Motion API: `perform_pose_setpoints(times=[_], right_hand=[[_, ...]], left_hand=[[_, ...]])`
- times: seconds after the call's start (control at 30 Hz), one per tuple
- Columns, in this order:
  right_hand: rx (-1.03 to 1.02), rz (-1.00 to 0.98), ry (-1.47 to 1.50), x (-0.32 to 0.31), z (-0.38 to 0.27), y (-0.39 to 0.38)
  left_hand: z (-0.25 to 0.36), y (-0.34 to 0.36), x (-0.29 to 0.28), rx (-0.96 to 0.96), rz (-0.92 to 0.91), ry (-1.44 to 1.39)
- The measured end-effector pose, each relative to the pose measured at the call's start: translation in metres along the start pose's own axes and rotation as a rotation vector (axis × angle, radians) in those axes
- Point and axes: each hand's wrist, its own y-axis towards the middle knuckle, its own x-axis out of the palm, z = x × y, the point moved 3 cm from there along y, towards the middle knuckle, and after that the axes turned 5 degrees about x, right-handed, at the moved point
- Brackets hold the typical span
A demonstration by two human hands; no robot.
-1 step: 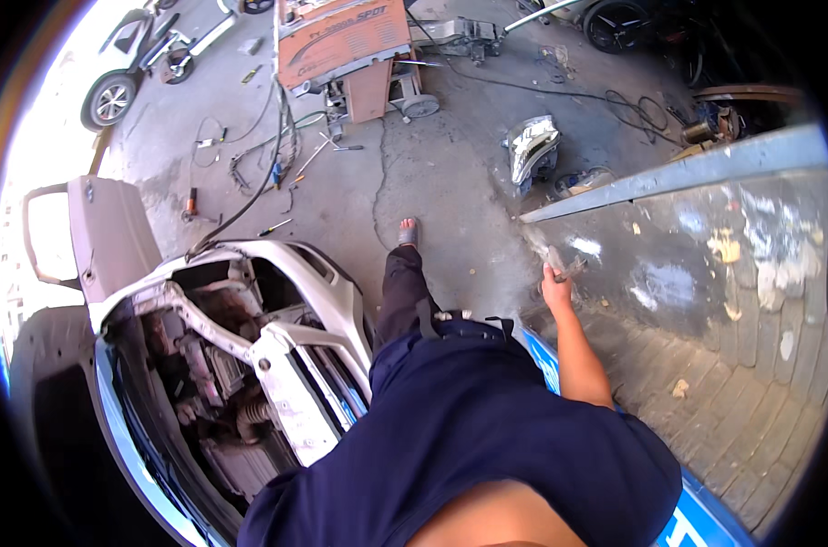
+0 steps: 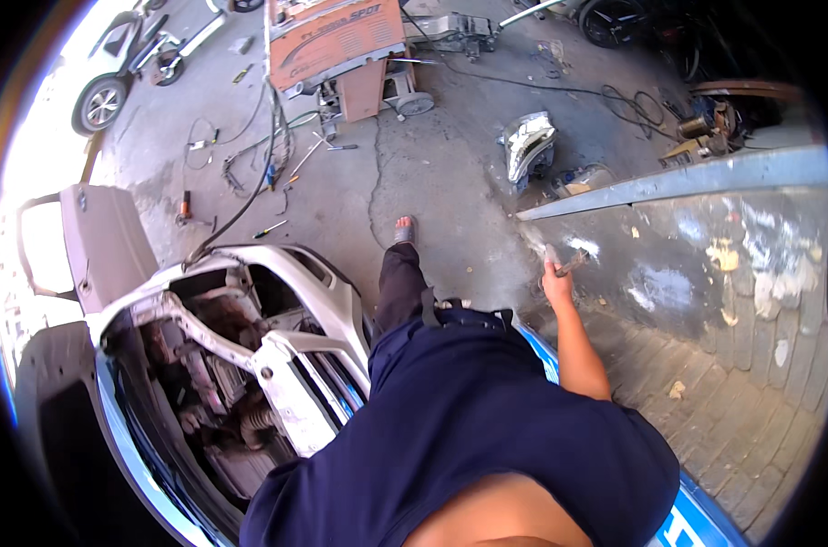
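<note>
My right hand (image 2: 557, 281) is out to the right at the end of a bent bare arm, beside the low grey wall. Its fingers are closed around a small, thin, dark object (image 2: 574, 263) that sticks out toward the wall; I cannot make out its kind. My left hand is out of view. To my left stands a white car body (image 2: 339, 303) with its engine bay (image 2: 215, 369) exposed and front parts removed. A headlight (image 2: 529, 150) lies on the floor ahead of my right hand.
An orange wheeled machine (image 2: 339, 46) stands ahead, with a cable (image 2: 241, 211) running toward the car. Hand tools, including a screwdriver (image 2: 271, 229) and an orange-handled tool (image 2: 186, 205), lie on the floor. A blue-grey metal beam (image 2: 678, 180) tops the wall (image 2: 651, 264).
The view has shifted slightly. My right hand has turned a little, and more of the dark object shows beside it.
</note>
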Motion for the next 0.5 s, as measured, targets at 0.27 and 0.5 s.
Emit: perform_pose_setpoints(times=[0.27,0.5], right_hand=[[0.276,0.087,-0.034,-0.015,-0.12,0.082],[0.789,-0.057,0.169,0.01,-0.124,0.186]], left_hand=[[0.399,0.04,-0.179,0.259,-0.384,0.868],[0.883,-0.168,-0.175,1.335,0.166,0.095]])
